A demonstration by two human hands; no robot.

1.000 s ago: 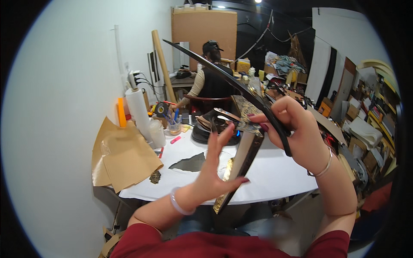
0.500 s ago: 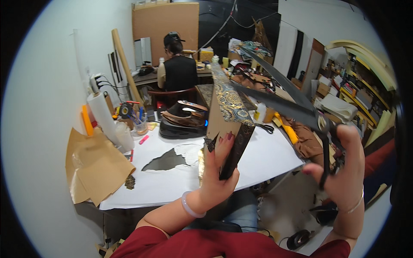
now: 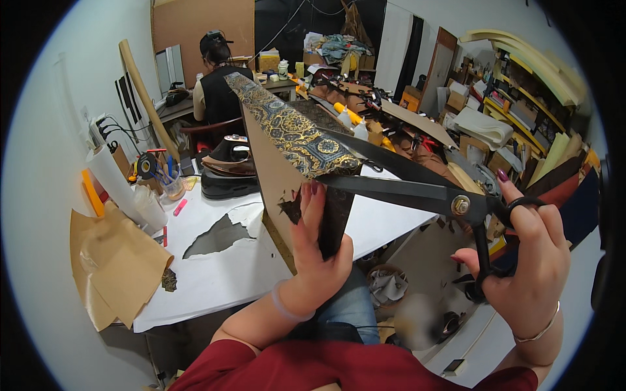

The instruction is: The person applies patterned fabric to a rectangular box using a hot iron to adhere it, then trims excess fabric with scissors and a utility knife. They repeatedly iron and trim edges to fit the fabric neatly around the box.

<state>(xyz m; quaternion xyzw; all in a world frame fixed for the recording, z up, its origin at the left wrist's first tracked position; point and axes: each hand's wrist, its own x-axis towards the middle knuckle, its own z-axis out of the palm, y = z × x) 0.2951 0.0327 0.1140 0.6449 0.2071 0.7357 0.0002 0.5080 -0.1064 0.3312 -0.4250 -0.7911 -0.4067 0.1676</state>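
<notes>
My left hand (image 3: 318, 251) is closed around the near end of a long board piece with a plain beige side (image 3: 266, 166), holding it up slantwise above the table. Blue-and-gold patterned brocade (image 3: 293, 135) covers its upper face, and a dark covering shows at its near end. Large black scissors (image 3: 424, 191) are in my right hand (image 3: 531, 257), with fingers and thumb in the handle loops. Their blades stand apart, one on each side of the brocade's near corner. Part of the far blade is hidden behind the piece. A small frayed dark scrap (image 3: 290, 207) sticks out beside my left fingers.
The white table covering (image 3: 208, 287) has a torn grey patch. Brown paper (image 3: 120, 267) lies at the left edge, with a white roll (image 3: 117, 186) and a pen cup (image 3: 173, 189) behind. An iron (image 3: 228, 169) stands farther back. A person (image 3: 222, 91) sits beyond, facing away.
The scissors have come down and left, from raised beside the piece to around its near corner. The piece has tilted leftward, showing more brocade. My view has swung to the right.
</notes>
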